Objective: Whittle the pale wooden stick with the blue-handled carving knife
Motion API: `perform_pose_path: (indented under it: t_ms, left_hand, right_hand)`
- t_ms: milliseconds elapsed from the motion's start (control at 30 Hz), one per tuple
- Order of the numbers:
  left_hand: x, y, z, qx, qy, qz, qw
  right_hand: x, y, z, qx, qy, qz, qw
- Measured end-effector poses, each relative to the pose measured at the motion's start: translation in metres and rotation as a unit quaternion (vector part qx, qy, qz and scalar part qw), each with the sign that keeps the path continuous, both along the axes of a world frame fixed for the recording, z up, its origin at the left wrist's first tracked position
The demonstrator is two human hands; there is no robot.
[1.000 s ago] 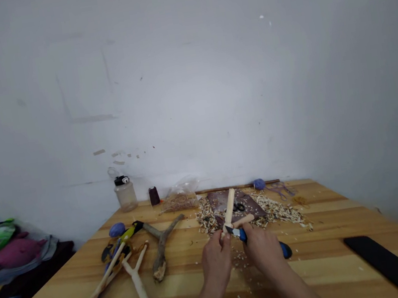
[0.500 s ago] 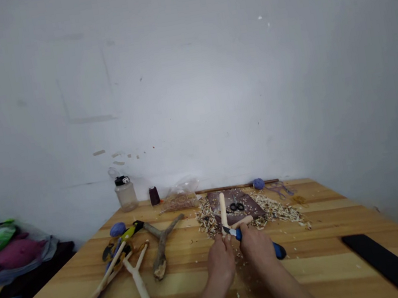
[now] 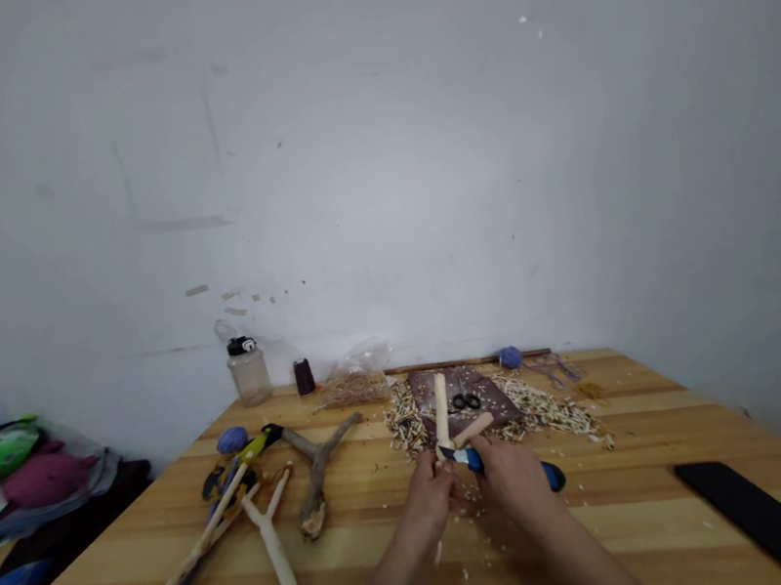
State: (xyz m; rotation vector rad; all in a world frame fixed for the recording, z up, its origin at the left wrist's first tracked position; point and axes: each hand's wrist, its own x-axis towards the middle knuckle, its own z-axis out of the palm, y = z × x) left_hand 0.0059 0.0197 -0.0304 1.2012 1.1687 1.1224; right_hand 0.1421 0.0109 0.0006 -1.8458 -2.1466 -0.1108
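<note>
My left hand (image 3: 430, 502) grips the lower end of a pale peeled forked stick (image 3: 441, 413), whose longer branch stands nearly upright and whose shorter branch points right. My right hand (image 3: 515, 480) is shut around a carving knife (image 3: 471, 460) with a blue and black handle. Its short blade lies against the stick at the fork, and the handle's end sticks out to the right of my hand. Both hands are close together over the wooden tabletop, and the blade's edge is partly hidden.
Wood shavings (image 3: 403, 419) surround a brown mat (image 3: 489, 405) holding scissors (image 3: 466, 401). Left on the table lie peeled and bark-covered forked branches (image 3: 315, 472). A plastic bottle (image 3: 249, 374), dark thread spool (image 3: 304, 377) and black strip (image 3: 758, 511) also stand about.
The stick has swung from leaning right to nearly upright, with the knife staying at the fork. The whole view has tilted slightly.
</note>
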Motion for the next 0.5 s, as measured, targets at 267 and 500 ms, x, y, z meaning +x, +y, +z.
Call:
perform_pose_path:
  t_ms: [267,500]
  left_hand:
    - [-0.014,0.003,0.007,-0.029,-0.025,-0.026,0.999]
    - [-0.023,0.007,0.010,-0.082,-0.127,0.001,0.989]
  right_hand:
    - [0.021,0.009,-0.006,0.115,0.081,-0.034,0.989]
    - [0.028,0.019,-0.011,0.205,0.225,0.005,0.953]
